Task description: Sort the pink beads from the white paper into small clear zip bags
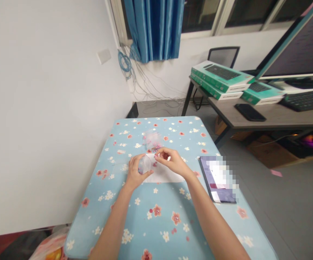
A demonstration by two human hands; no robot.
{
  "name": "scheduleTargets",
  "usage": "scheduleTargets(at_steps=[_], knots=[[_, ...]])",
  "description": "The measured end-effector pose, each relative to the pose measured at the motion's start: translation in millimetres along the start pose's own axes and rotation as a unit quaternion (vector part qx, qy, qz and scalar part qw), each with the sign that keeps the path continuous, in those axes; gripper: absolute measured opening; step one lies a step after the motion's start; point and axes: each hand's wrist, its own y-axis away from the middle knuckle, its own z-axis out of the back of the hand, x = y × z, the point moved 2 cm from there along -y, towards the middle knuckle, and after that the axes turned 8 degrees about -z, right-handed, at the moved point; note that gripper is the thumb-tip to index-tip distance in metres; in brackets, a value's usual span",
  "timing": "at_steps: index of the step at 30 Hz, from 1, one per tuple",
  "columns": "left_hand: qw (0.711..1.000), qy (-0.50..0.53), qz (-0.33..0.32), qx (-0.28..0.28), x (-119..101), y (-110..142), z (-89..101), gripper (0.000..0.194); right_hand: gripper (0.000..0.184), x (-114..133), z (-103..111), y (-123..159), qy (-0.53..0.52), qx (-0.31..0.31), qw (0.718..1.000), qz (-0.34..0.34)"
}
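Both forearms (110,231) run in from the near edge of the flowered blue worktop (135,213). From here, my left hand (137,173) curls round a small clear plastic piece (145,164) at mid-table; it looks light and thin-walled, best held by its sides, and its long axis seems near upright, though fingers hide much of it. My right hand (171,161) has thumb and fingers pressed together just beside it, over a white paper sheet (167,176), pinching nothing I can make out. A clear bag of pink bits (153,141) lies just beyond.

slim bare forearms (113,225) — long-fingered hands (139,173)
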Motion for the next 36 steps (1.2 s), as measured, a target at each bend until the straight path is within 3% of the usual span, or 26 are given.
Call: scheduleTargets(at_steps=[10,19,25,30,36], knots=[[1.0,-0.01,-0.012,-0.002,0,0,-0.6,0.061,0.018,-1,-19,-1,-0.014,0.037,0.999,0.027],[1.0,-0.008,-0.008,-0.003,0,0,0.1,0.06,0.018,-7,-14,-5,0.001,0.022,0.999,0.023],[1.0,0.003,0.004,0.002,1,1,-0.2,0.06,0.018,-37,0,-11,0.187,-0.066,0.979,-0.044],[1.0,0.001,0.004,-0.002,1,1,-0.4,0.06,0.023,-50,-3,-11,0.298,-0.062,0.948,-0.093],[1.0,0.004,0.011,0.004,1,1,-0.3,0.06,0.026,-50,-11,-11,0.345,-0.043,0.933,-0.092]])
